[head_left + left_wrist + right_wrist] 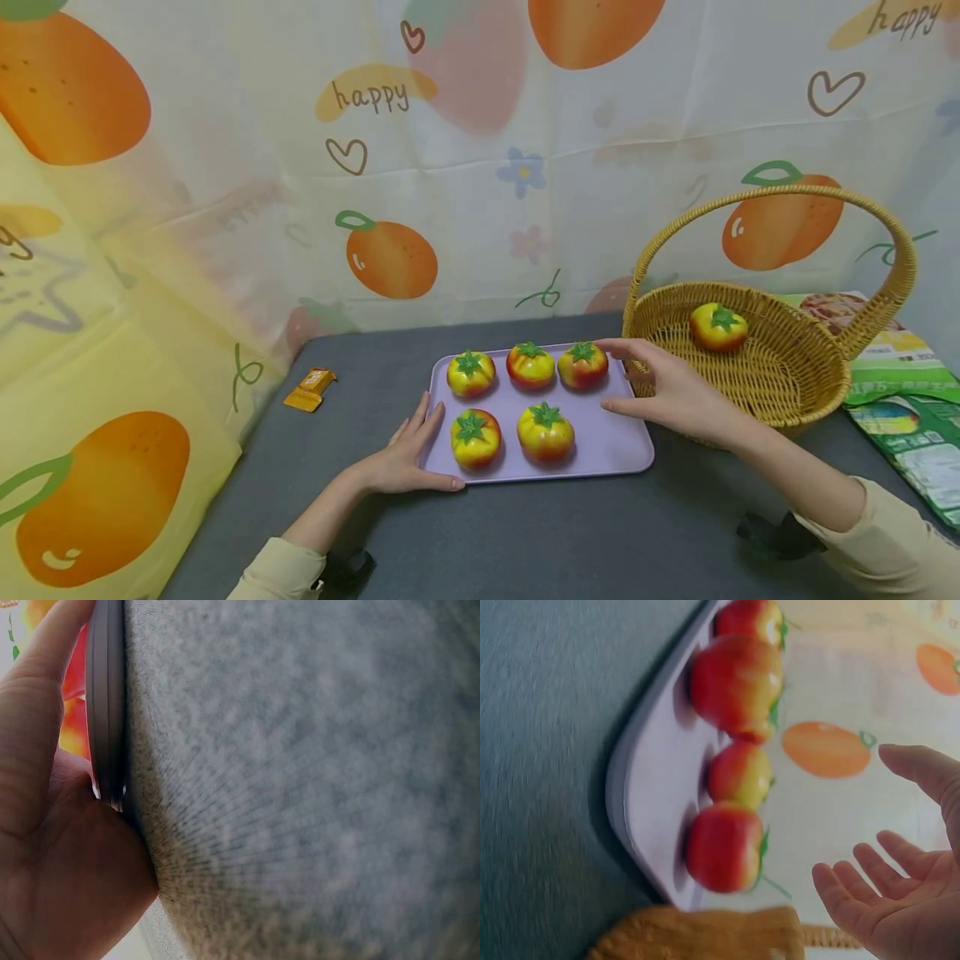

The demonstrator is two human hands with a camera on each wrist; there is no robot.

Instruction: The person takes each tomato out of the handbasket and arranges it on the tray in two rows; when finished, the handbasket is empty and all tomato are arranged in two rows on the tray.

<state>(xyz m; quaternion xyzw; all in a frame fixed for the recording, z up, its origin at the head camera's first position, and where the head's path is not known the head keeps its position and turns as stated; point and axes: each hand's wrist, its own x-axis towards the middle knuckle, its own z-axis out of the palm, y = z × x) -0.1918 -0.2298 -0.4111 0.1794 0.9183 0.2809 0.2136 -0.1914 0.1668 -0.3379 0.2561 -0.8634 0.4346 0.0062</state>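
Note:
Several red-and-yellow tomato-like fruits with green leafy tops stand in two rows on a lilac tray [600, 454]. My left hand [401, 458] rests at the tray's front left corner, its fingers along the left rim and its thumb by the front rim. The nearest fruit to it is the front left one [476, 439]. Over the tray's right end, my right hand [671, 387] is spread with nothing in it. Its fingertips are close to the back right fruit [582, 365]; in the right wrist view that hand [900, 900] is apart from the fruits.
A wicker basket [776, 375] with a tall handle stands right of the tray, one similar fruit [718, 326] inside. Green printed packets [911, 425] lie beyond it. A small orange wrapped packet [311, 389] is at the left on the grey tabletop [480, 542]. Printed cloth hangs behind.

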